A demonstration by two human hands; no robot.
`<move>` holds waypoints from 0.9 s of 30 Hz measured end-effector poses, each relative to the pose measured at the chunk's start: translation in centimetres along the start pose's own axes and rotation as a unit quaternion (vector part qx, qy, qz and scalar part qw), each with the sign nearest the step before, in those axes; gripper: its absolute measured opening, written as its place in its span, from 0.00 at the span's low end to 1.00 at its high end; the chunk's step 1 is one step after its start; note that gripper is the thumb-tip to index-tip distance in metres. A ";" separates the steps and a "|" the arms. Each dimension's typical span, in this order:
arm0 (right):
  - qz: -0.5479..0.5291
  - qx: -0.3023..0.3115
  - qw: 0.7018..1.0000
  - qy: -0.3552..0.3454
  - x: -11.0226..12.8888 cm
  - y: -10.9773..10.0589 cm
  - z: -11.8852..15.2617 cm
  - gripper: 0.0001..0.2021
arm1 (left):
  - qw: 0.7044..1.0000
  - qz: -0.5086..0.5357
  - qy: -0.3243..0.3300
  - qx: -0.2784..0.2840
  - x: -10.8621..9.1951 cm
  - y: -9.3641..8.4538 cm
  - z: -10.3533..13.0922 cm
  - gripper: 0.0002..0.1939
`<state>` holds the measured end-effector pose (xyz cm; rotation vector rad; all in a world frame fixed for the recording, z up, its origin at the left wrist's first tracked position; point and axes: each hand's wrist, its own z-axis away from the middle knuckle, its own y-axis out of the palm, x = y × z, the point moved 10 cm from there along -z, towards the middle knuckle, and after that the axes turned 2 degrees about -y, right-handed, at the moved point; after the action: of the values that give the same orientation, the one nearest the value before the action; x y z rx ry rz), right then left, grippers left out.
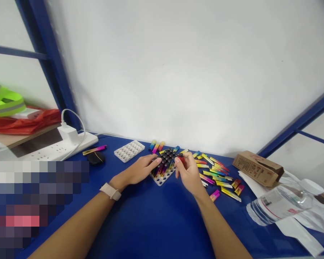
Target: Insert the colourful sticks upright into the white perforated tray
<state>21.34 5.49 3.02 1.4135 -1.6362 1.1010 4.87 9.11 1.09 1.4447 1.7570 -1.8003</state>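
A white tray with holes (pixel 160 180) sits at the middle of the blue table, filled over most of its area with upright shiny coloured sticks with black tops (pixel 167 157). My left hand (pixel 141 169) is closed around the tray's left side, thumb lying against the black tops; its other fingers are partly hidden. At the right side, my right hand (pixel 188 172) pinches a red shiny stick (pixel 181 157) beside the standing ones. Loose yellow, red, blue and purple metallic sticks (pixel 217 172) lie scattered right of that hand.
A second white holed tray (pixel 129 150) lies back left. Further left are a black mouse-like object (pixel 96 158), a power strip (pixel 56 151) and its cable. A cardboard box (pixel 257 168), a plastic bottle (pixel 280 204) and white paper lie right. A white wall rises behind the table.
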 end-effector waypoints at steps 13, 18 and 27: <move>0.062 0.002 0.992 -0.114 3.4 1.3 1.3 0.14 | 1.000 0.017 0.013 0.006 -0.3 0.1 0.0 0.26; 0.121 0.039 0.983 -0.132 3.9 2.3 1.6 0.10 | 1.000 0.013 0.017 0.005 -0.3 0.1 0.0 0.25; 0.131 0.107 0.967 -0.189 4.6 4.2 2.3 0.10 | 1.000 0.012 0.017 0.003 -0.5 0.0 0.1 0.25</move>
<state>16.51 1.77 5.58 1.6588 -2.0731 1.2413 5.02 8.77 1.45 1.5006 1.7425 -1.7815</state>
